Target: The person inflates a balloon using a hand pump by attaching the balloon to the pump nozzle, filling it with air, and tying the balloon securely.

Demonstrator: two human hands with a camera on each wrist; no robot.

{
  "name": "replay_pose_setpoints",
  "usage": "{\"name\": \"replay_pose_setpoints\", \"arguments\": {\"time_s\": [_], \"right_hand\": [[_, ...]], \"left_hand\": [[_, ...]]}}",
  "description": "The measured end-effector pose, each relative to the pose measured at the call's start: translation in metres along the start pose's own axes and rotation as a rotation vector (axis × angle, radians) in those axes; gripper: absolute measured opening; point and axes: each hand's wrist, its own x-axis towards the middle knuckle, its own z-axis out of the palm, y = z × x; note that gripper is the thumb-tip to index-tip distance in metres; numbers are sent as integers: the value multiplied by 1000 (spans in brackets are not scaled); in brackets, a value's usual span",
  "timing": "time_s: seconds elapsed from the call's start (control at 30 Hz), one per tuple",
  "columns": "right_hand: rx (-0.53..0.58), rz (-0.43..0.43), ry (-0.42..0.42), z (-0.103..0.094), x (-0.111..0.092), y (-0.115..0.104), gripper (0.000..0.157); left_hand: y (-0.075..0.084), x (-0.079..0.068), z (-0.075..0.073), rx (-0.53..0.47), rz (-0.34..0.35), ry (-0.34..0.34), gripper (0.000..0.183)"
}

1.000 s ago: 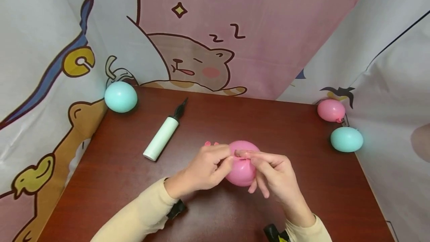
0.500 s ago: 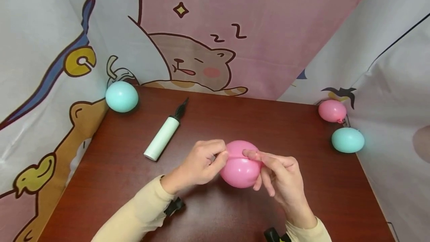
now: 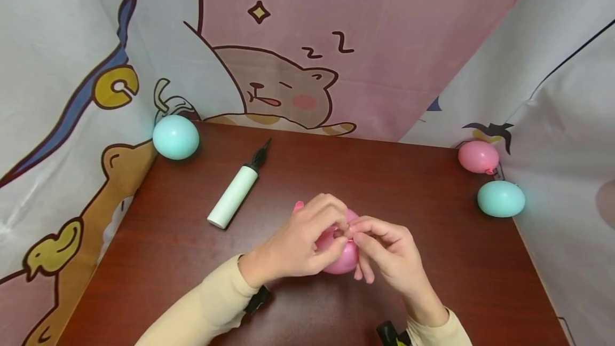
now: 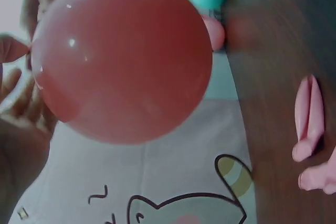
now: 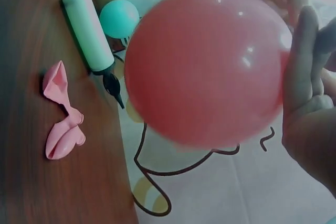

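An inflated pink balloon [image 3: 343, 263] is held between my two hands, mostly covered by them in the head view. Thumb and fingers of my left hand [image 3: 300, 244] curl in at the balloon's neck, over its near side. From the other side my right hand [image 3: 394, 252] pinches the neck between thumb and forefinger, its other fingers lying along the balloon. Both sets of fingertips meet there, hiding the neck itself. The round body fills much of the left wrist view, where the balloon [image 4: 126, 61] hangs beyond the fingers.
Flat pink balloons [image 5: 65, 124] lie on the brown table [image 3: 408, 186] beyond my left hand. A white hand pump [image 3: 233, 196] with a black nozzle lies left. One teal balloon [image 3: 175, 137] sits back left; a pink balloon [image 3: 478, 157] and another teal balloon [image 3: 501, 198] sit right.
My left hand first drew left, stretching the neck across the balloon, then came back right to meet the right hand's fingertips. The right hand shifted slightly right, then back.
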Motion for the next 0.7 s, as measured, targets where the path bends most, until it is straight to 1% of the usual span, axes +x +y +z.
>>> {"name": "replay_pose_setpoints", "arguments": {"time_s": [0.1,0.17,0.23,0.37,0.5,0.6,0.7], "right_hand": [[53,-29,-79,-2,-1,1,31],[62,-47,-115,-3,-1,2,33],[48,-53,-136,-3,-1,3,35],[3,-48,-159,-2,0,4,37],[-32,-83,-148,0,1,6,38],[-41,-119,-128,3,3,8,38],[-34,-153,-114,5,4,8,38]], "left_hand": [[1,3,-3,-184,-40,-29,19],[1,5,-5,-254,-64,-72,21],[2,6,-8,-298,-101,-126,20],[5,8,-12,-320,-190,-229,22],[9,11,-14,-307,-254,-304,25],[10,11,-13,-288,-255,-332,26],[9,11,-13,-289,-236,-337,26]]}}
